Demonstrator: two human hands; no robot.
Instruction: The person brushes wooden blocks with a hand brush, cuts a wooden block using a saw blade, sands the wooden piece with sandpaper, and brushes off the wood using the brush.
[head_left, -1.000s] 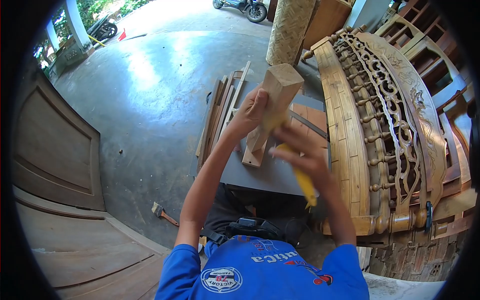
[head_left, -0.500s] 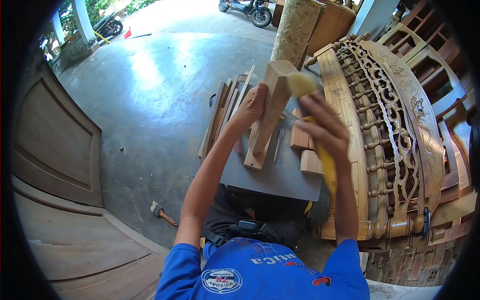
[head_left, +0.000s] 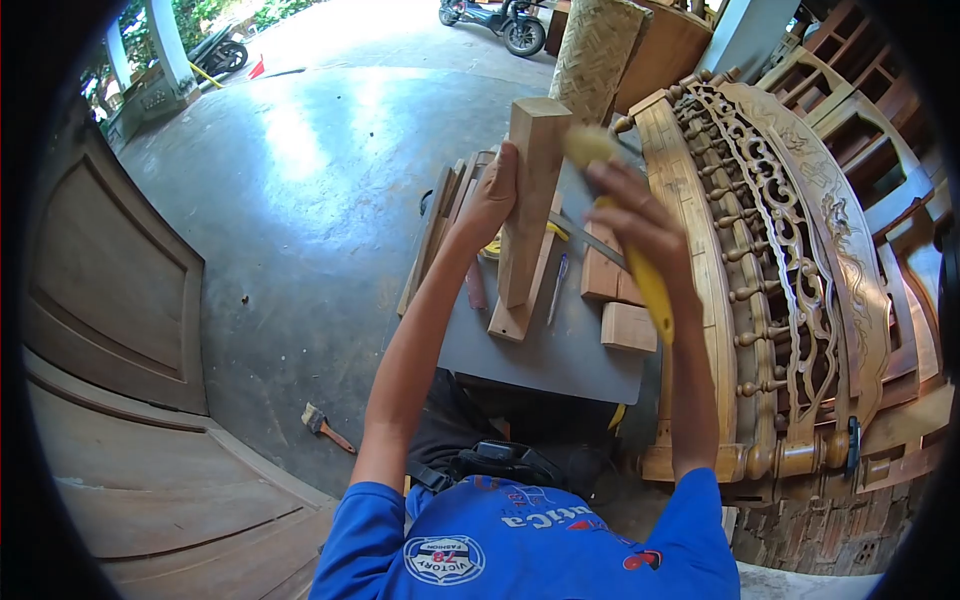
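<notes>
My left hand (head_left: 496, 185) is wrapped round a long wooden block (head_left: 537, 190), held nearly upright above the small grey table. In my right hand (head_left: 645, 225) is a brush with a yellow handle (head_left: 652, 295); its pale bristles (head_left: 590, 147) are blurred, close to the block's upper right side. I cannot tell whether they touch it. Below, a flat wooden piece (head_left: 515, 320) lies on the table, partly hidden behind the block. A pen (head_left: 558, 285) rests beside it, and a metal ruler-like strip (head_left: 598, 245) shows behind my right hand.
Short wood blocks (head_left: 628, 327) sit at the table's right, and thin wooden strips (head_left: 432, 235) lie along its left. A carved wooden furniture panel (head_left: 765, 250) stands close on the right. Another brush (head_left: 328, 428) lies on the floor, near wooden door panels (head_left: 120, 270).
The block has shifted slightly up and left and stands more upright. My right hand and the brush have moved a little up and left, with the handle swung up.
</notes>
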